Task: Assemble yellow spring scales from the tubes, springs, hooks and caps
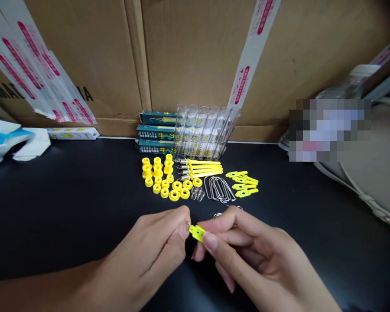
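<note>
My right hand (243, 242) pinches a yellow-green plastic piece (197, 233) between thumb and fingers. Its holed end points left, toward my left hand (162, 242), whose thumb and forefinger are closed on a small metal part (187, 224) at that end. Most of the metal part is hidden by the fingertips. Beyond my hands lie bent metal loops (219, 189), small springs (198, 193) and several similar yellow-green pieces (246, 193). Yellow rings (174, 195), yellow collars (147, 171) and yellow rods with metal ends (204, 169) are grouped to their left and behind.
Clear tubes (201, 130) stand at the back in front of stacked green boxes (154, 146). A large cardboard box (188, 56) rises behind the black table (68, 195). White-and-blue packaging (29, 145) lies left; a bottle (360, 78) and a beige bag (373, 173) are right.
</note>
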`<control>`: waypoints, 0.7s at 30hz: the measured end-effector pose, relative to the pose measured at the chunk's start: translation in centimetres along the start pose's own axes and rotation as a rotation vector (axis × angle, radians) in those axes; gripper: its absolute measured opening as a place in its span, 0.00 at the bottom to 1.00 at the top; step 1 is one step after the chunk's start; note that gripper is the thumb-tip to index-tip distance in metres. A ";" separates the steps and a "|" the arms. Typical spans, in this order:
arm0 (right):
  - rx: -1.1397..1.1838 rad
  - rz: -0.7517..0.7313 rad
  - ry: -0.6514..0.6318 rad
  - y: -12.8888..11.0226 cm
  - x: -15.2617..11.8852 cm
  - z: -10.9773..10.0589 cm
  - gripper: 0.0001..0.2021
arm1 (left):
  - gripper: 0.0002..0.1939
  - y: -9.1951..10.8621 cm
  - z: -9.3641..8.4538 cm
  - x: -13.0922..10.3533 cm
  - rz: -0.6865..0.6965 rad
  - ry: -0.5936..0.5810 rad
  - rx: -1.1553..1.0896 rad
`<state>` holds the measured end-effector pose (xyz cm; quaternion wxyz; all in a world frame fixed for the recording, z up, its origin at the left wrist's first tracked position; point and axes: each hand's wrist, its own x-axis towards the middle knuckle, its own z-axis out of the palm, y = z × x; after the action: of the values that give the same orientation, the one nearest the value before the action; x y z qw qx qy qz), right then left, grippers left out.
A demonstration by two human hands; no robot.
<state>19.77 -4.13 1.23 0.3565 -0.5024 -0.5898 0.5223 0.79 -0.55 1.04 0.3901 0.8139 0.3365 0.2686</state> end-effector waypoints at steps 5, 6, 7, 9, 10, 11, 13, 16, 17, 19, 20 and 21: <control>0.087 0.049 -0.004 0.0 -0.2 0.3 0.12 | 0.17 0.4 0.2 -0.3 -0.020 0.082 0.041; 0.098 0.050 0.003 0.0 -0.3 0.4 0.12 | 0.17 0.3 0.2 -0.3 -0.012 0.041 0.054; 0.105 0.047 0.008 -0.1 -0.3 0.4 0.12 | 0.17 0.3 0.1 -0.4 -0.005 0.018 0.070; 0.095 0.012 0.018 -0.1 -0.4 0.4 0.11 | 0.16 0.1 0.0 -0.4 -0.003 0.001 0.097; 0.076 -0.013 0.025 -0.1 -0.5 0.5 0.11 | 0.15 0.0 0.0 -0.4 -0.009 0.004 0.100; 0.051 -0.043 0.038 0.0 -0.5 0.5 0.10 | 0.15 0.0 -0.1 -0.4 -0.015 0.003 0.096; -0.002 -0.104 0.064 0.2 -0.6 0.5 0.09 | 0.14 -0.1 -0.1 -0.3 -0.030 -0.004 0.080; -0.086 -0.174 0.118 0.6 -0.7 0.6 0.07 | 0.14 0.1 -0.2 -0.1 -0.047 -0.008 0.061; -0.108 -0.193 0.132 0.7 -0.7 0.7 0.06 | 0.14 0.2 -0.2 -0.1 -0.053 -0.007 0.051; -0.131 -0.220 0.149 0.8 -0.7 0.8 0.07 | 0.14 0.4 -0.2 -0.1 -0.059 -0.001 0.028; -0.134 -0.228 0.155 0.8 -0.7 0.9 0.07 | 0.14 0.5 -0.2 -0.1 -0.060 0.005 0.018; -0.132 -0.232 0.161 0.9 -0.6 0.9 0.07 | 0.15 0.6 -0.1 -0.2 -0.062 0.020 0.015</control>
<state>19.27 -5.01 0.28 0.4267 -0.4935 -0.6465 0.3956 0.80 -0.91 1.58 0.3888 0.8033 0.3673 0.2619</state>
